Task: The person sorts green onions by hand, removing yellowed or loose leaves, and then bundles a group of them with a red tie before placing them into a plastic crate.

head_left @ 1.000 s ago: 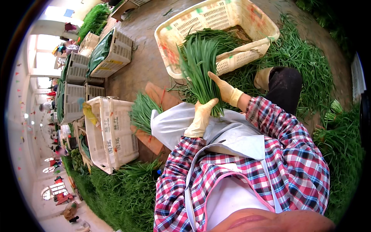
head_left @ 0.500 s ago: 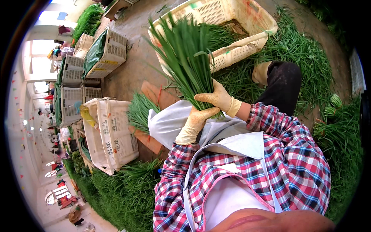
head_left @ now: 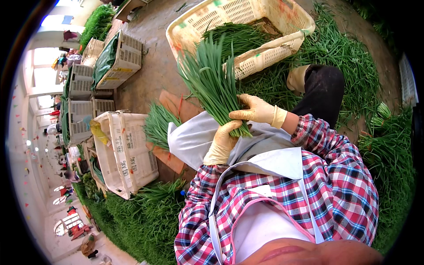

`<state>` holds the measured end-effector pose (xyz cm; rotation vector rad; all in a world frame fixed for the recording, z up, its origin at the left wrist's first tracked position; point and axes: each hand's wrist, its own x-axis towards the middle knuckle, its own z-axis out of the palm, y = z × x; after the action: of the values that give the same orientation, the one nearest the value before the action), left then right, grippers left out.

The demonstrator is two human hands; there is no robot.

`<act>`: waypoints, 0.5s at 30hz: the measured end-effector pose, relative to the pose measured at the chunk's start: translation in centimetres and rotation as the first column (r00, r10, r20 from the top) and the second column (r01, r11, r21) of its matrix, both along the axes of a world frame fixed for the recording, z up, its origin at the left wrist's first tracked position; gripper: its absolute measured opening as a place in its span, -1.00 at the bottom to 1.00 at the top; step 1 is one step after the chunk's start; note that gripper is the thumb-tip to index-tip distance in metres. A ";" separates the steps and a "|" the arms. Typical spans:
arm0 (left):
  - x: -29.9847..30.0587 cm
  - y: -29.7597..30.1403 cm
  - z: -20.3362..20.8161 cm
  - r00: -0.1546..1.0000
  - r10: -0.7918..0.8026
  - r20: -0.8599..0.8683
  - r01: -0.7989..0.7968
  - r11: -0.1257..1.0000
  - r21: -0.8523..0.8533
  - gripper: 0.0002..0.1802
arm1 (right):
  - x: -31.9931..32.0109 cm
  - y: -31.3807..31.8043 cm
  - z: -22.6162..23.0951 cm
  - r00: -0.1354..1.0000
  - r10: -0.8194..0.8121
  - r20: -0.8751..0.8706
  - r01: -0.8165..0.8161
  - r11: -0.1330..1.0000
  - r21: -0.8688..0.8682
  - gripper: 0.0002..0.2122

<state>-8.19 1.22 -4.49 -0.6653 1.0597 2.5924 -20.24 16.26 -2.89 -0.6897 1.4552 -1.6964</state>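
My left hand point(head_left: 219, 146), in a pale yellow glove, is closed round the lower stems of a bunch of green garlic chives point(head_left: 207, 79). My right hand point(head_left: 261, 111), gloved alike, grips the same bunch from the right, its thumb and fingers at the stems just above the cut ends. The bunch leans up and left over my grey-white apron point(head_left: 194, 134), its leaf tips before a cream plastic crate point(head_left: 265, 57). More chives point(head_left: 240, 39) lie inside that crate. Left of my knee, another bunch of chives point(head_left: 160, 126) rests on a brown board point(head_left: 170, 158).
White crates point(head_left: 128, 148) stand at the left, with stacked, green-lined crates point(head_left: 121, 59) behind them. Loose chives point(head_left: 340, 62) cover the floor on the right. Dense heaps of chives point(head_left: 137, 221) lie at the lower left and along the right side point(head_left: 388, 172).
The bunch has come down and tilted further left, its leaf tips dropping below the chives in the crate. My right hand has shifted slightly right and up along the stems.
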 end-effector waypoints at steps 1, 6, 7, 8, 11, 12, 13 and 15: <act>0.0 -0.1 -0.1 1.000 0.009 -0.015 -0.009 1.000 0.001 -0.54 | 0.5 0.2 -0.2 0.997 -0.070 -0.014 0.070 0.997 0.008 -0.39; -0.4 0.9 1.8 0.996 0.045 -0.081 -0.035 0.993 0.115 -0.53 | 0.8 2.0 2.0 0.934 -0.267 -0.237 0.287 0.957 0.053 -0.63; -0.3 0.8 1.6 0.996 0.043 -0.079 -0.035 0.995 0.098 -0.53 | 0.9 2.1 2.4 0.951 -0.273 -0.147 0.279 0.960 0.024 -0.69; -0.1 0.8 1.5 0.996 0.040 -0.076 -0.034 0.996 0.081 -0.54 | 1.0 2.1 2.8 0.955 -0.244 -0.169 0.254 0.966 0.044 -0.73; 0.1 1.0 1.4 0.996 0.039 -0.078 -0.036 0.999 0.037 -0.54 | 1.5 1.8 3.1 0.972 -0.177 -0.153 0.192 0.977 0.092 -0.81; 0.1 1.1 1.5 0.996 0.040 -0.083 -0.038 0.999 0.020 -0.54 | 1.4 1.7 2.5 0.981 -0.167 -0.095 0.175 0.981 0.087 -0.81; 0.1 1.2 1.8 0.995 0.041 -0.087 -0.041 0.999 0.002 -0.54 | 1.2 1.5 1.9 0.987 -0.156 -0.038 0.158 0.984 0.082 -0.80; 0.4 1.3 2.3 0.995 0.037 -0.096 -0.041 0.998 -0.039 -0.53 | 0.9 1.7 0.8 0.984 -0.143 0.104 0.137 0.989 0.057 -0.86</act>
<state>-7.83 2.50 -2.23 -0.5824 1.1424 2.6666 -19.37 17.92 -2.09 -0.4712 1.4939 -1.7694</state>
